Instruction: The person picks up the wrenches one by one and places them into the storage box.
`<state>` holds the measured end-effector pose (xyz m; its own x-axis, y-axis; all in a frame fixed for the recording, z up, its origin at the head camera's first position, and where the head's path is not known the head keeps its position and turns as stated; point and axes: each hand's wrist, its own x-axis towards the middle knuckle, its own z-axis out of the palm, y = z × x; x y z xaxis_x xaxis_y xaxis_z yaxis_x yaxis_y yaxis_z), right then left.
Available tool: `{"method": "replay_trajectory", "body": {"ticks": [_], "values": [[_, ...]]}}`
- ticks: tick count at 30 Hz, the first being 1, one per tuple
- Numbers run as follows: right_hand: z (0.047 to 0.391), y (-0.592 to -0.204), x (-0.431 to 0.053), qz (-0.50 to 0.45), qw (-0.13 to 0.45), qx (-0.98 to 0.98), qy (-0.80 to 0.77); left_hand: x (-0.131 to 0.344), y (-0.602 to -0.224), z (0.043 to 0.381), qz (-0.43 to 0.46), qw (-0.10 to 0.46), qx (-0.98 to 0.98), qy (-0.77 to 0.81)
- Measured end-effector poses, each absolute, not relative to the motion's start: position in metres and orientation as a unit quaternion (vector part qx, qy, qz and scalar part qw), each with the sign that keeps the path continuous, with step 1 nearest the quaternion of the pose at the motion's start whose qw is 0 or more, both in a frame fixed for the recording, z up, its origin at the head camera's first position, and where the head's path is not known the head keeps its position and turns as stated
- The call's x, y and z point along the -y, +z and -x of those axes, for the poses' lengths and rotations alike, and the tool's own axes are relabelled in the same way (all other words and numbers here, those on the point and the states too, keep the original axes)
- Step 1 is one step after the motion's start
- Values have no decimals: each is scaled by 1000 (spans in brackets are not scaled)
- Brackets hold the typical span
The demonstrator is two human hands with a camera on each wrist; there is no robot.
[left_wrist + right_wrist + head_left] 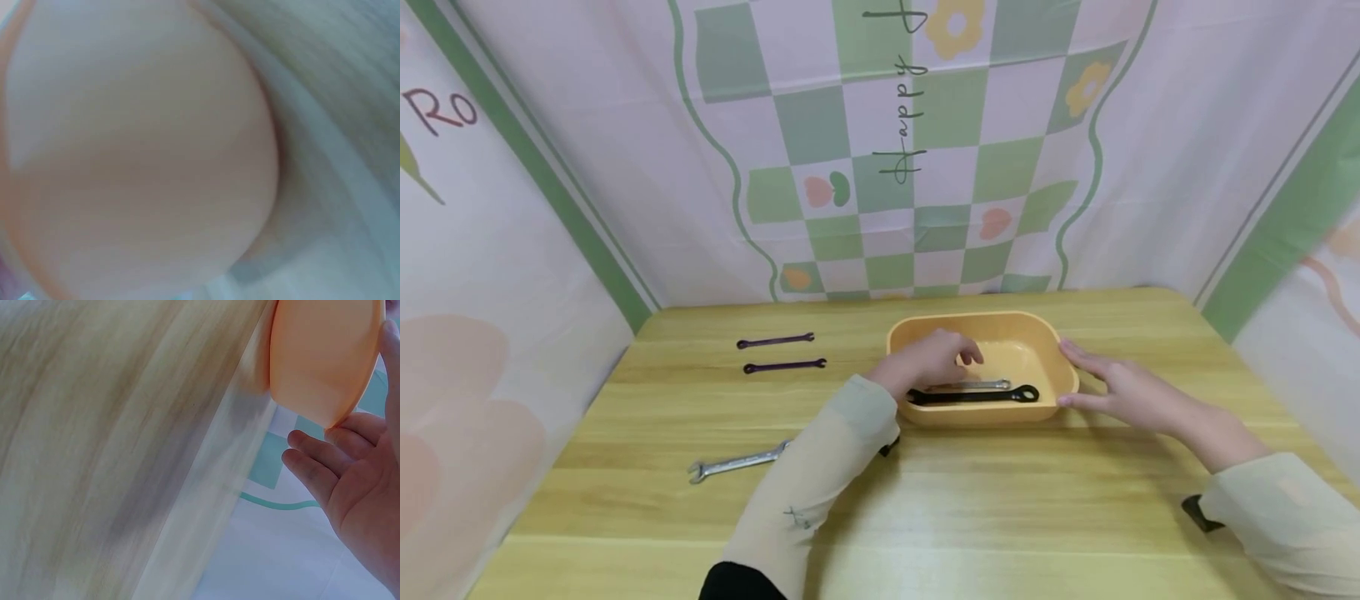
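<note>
A yellow plastic tray (977, 414) stands on the table. Inside it, a black wrench (973, 395) lies along the near wall, with a silver wrench (992, 384) just behind it. My left hand (934, 360) reaches over the tray's left side, fingers loosely bent above the silver wrench; nothing shows between them. The tray's outer wall (144, 156) fills most of the blurred left wrist view. At the tray's right end my right hand (1123, 392) touches the wall with fairly straight fingers and thumb spread apart. The right wrist view shows these fingers (312, 469) beside the tray wall.
Two small dark purple wrenches (785, 365) lie left of the tray. Closer to the front, a larger silver wrench (737, 462) is partly covered by the left sleeve (820, 475). Behind the wooden table (985, 508) hangs a checkered cloth (880, 167).
</note>
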<state>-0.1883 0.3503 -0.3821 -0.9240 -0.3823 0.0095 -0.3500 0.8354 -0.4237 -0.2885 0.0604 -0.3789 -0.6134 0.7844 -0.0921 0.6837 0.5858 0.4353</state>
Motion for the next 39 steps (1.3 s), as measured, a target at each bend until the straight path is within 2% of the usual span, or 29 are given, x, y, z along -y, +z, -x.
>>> {"method": "replay_trajectory", "body": {"ticks": [39], "values": [[191,-383,-350,191,38,-959,-205,-21,-344,284,-427,60,-878,208]]}}
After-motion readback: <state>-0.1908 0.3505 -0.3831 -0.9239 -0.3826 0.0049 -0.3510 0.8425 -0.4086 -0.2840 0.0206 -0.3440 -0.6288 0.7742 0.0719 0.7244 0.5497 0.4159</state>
